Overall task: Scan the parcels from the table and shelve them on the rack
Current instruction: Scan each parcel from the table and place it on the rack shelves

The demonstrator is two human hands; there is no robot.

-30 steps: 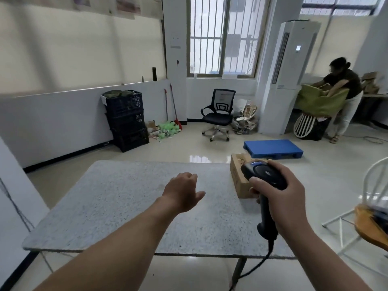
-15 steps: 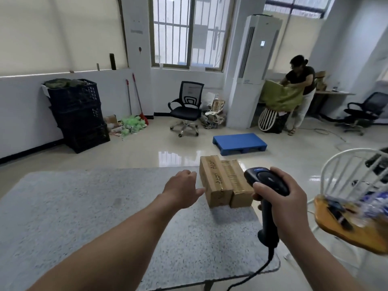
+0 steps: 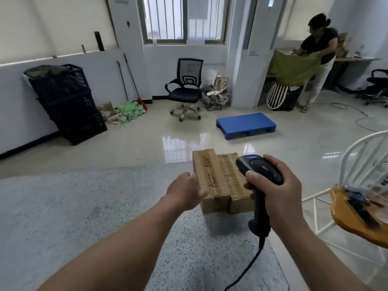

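My right hand (image 3: 279, 192) clamps the scanner (image 3: 259, 172) over two parcels (image 3: 212, 179) mid-frame on the tabletop (image 3: 84, 206). Left hand (image 3: 184, 194), fingers loose, reaches in, probably to turn one for scanning.

Far left, you have stacked black crates (image 3: 67, 106) against the wall, a green heap (image 3: 130, 111) just right of them. A black office chair (image 3: 185, 89) stands below the window (image 3: 184, 17). A blue pallet (image 3: 246, 124) lies on the floor. Far right, a person (image 3: 319, 45) holds a green cloth (image 3: 294, 70); near right, a white-backed chair (image 3: 340, 211).
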